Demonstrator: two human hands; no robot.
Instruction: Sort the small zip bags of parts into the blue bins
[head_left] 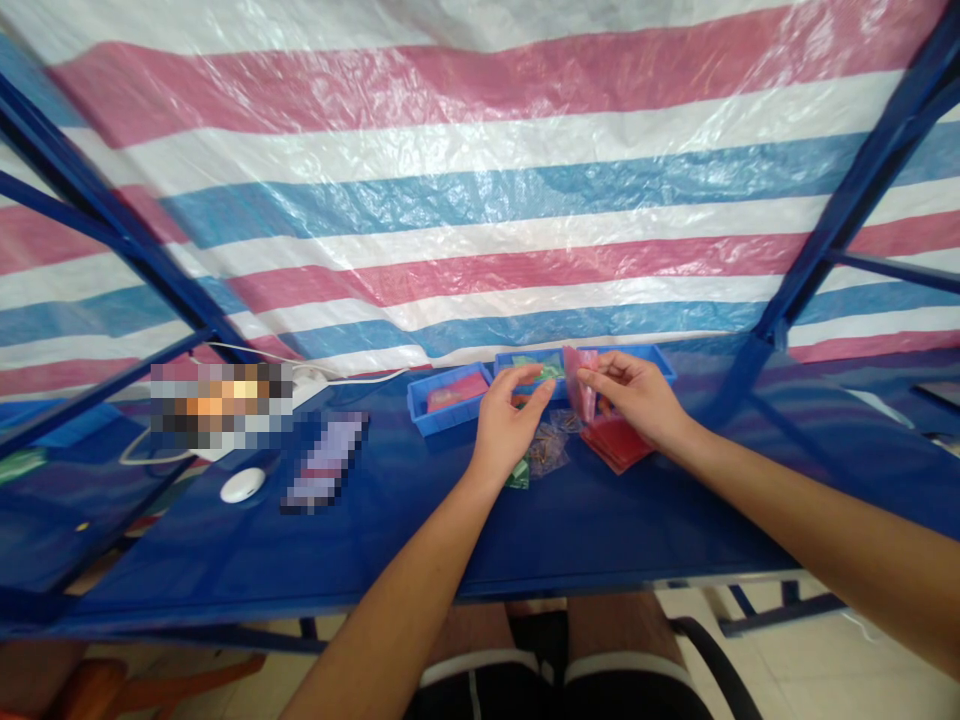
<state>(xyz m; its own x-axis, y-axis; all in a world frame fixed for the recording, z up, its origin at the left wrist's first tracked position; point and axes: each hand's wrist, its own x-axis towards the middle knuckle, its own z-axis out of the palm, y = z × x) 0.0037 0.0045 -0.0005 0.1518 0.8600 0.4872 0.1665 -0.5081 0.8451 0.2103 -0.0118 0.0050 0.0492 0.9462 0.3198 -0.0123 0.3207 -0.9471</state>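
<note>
My right hand (pixel 637 398) pinches a pink plastic bag (pixel 579 384) upright between thumb and fingers, above the table. Facing it from the left is my left hand (pixel 504 425), its thumb and fingers curved and apart with nothing visible between them. Below the right hand lies a red stack of flat bags (pixel 616 446). Between the hands, clear bags with small brass-coloured pieces (pixel 549 450) rest on the table. A green packet (pixel 519 476) shows partly from under my left wrist. Behind the hands, a blue tray (pixel 652 362) holds green packets (pixel 546 368); the hands hide part of it.
A smaller blue tray (pixel 414 402) with pink bags (pixel 457 392) stands left of my hands. Further left on the blue table (pixel 420 520) are a blurred phone (pixel 327 462), a white round case (pixel 242 486) and cables. Blue frame posts (pixel 840 200) flank a striped plastic sheet (pixel 480 160).
</note>
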